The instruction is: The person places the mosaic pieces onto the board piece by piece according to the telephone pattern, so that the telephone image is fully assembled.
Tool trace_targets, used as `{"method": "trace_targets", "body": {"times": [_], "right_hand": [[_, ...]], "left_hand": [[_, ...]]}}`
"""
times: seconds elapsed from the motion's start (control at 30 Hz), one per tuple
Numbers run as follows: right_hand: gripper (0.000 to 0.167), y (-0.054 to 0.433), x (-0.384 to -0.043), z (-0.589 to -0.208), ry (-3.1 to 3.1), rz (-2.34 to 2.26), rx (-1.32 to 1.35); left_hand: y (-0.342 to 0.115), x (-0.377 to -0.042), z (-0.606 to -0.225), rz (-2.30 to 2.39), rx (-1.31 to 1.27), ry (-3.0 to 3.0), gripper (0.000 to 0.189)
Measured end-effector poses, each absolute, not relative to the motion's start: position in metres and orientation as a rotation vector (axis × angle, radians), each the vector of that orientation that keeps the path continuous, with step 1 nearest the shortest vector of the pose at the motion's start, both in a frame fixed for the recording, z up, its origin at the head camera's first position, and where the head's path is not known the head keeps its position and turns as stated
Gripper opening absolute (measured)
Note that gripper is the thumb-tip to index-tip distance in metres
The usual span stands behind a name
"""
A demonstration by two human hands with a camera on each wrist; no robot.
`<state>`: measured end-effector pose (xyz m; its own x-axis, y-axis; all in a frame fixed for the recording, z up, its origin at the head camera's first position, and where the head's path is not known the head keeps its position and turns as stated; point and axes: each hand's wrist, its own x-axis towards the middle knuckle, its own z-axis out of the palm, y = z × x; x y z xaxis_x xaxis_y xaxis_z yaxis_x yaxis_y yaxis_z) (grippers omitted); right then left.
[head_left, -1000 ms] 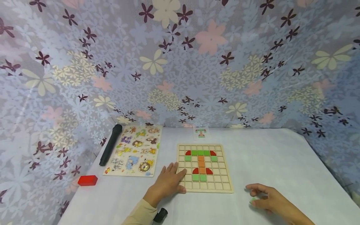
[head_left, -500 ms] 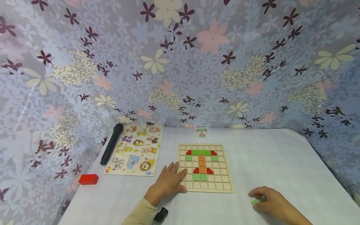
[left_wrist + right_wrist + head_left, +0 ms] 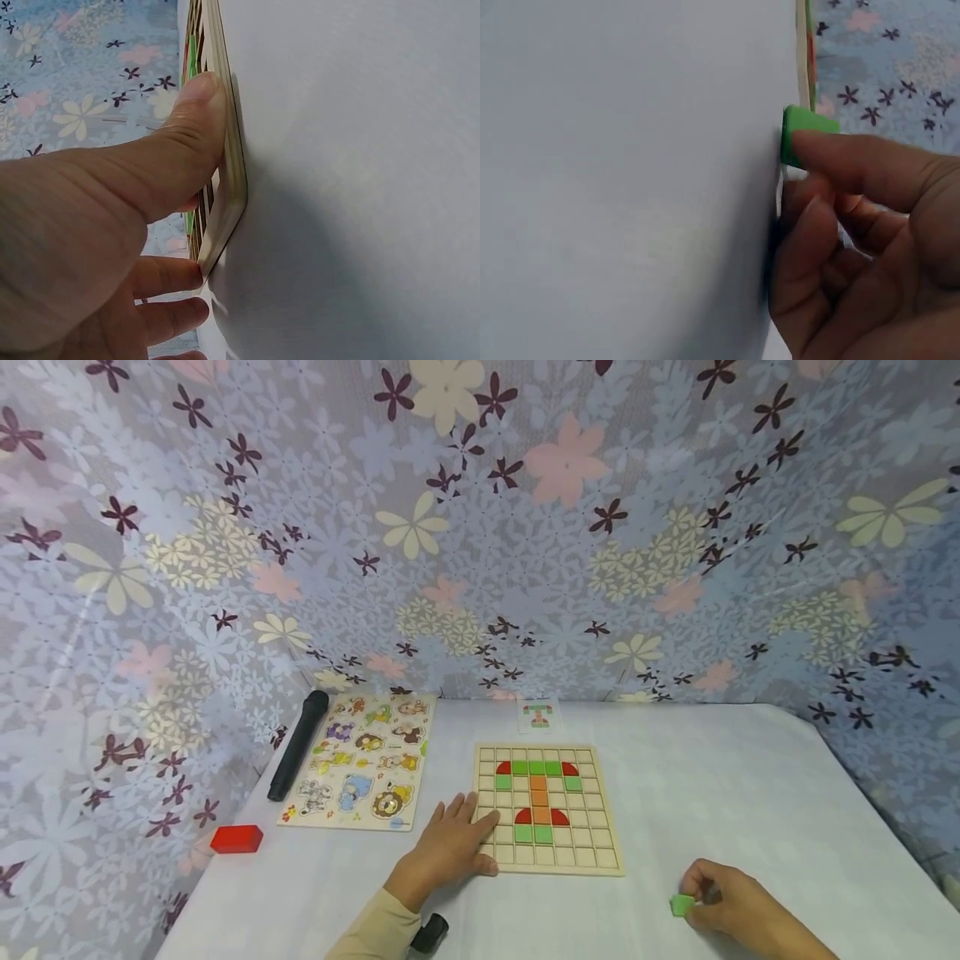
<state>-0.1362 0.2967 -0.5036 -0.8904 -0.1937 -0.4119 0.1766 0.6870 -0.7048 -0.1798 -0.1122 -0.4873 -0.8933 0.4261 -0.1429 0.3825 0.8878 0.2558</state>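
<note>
A wooden grid board (image 3: 577, 858) lies on the table, with green, red and orange tiles set in its squares in a T-like shape. My left hand (image 3: 442, 847) rests on the board's near left corner, fingers spread. In the left wrist view the thumb (image 3: 199, 112) lies along the rim of the board (image 3: 234, 165). To the right of the board, my right hand (image 3: 731, 902) pinches a green square tile (image 3: 682, 905) close to the table surface. The right wrist view shows the thumb against this green tile (image 3: 802, 124), the other fingers curled below.
Behind the board lies a small pattern card (image 3: 537, 716). At the left are an animal puzzle board (image 3: 360, 777), a black stick-like object (image 3: 297, 745) and a red block (image 3: 236, 839). A small black object (image 3: 429, 933) sits beside the left sleeve. Flowered cloth hangs behind.
My right hand has shifted slightly right and its fingers have closed in, leaving more of the green tile showing. The left hand stays on the board.
</note>
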Motion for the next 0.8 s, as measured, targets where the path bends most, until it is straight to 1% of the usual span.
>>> {"method": "trace_targets", "body": {"times": [0.1, 0.2, 0.27, 0.33, 0.43, 0.5, 0.63, 0.8], "right_hand": [[0.023, 0.303, -0.140, -0.500, 2.336, -1.261, -0.026], [0.037, 0.309, -0.147, -0.494, 2.209, -1.456, -0.067], [0.042, 0.311, -0.152, -0.489, 2.164, -1.559, -0.068], [0.039, 0.311, -0.156, -0.484, 2.136, -1.636, -0.069], [0.029, 0.305, -0.163, -0.477, 2.135, -1.746, -0.041], [0.029, 0.298, -0.168, -0.474, 2.140, -1.809, -0.050], [0.034, 0.280, -0.181, -0.469, 2.136, -1.879, -0.076], [0.047, 0.256, -0.194, -0.472, 2.090, -1.892, -0.084]], "left_hand": [[-0.112, -0.181, -0.489, 0.327, 0.623, 2.863, 0.080], [-0.113, -0.181, -0.491, 0.323, 0.628, 2.864, 0.080], [-0.113, -0.181, -0.492, 0.319, 0.631, 2.865, 0.080], [-0.114, -0.181, -0.493, 0.313, 0.636, 2.869, 0.081], [-0.114, -0.181, -0.493, 0.309, 0.643, 2.876, 0.081], [-0.115, -0.182, -0.492, 0.306, 0.648, 2.881, 0.080], [-0.115, -0.181, -0.492, 0.313, 0.656, 2.887, 0.080], [-0.115, -0.181, -0.493, 0.322, 0.655, 2.886, 0.079]]}}
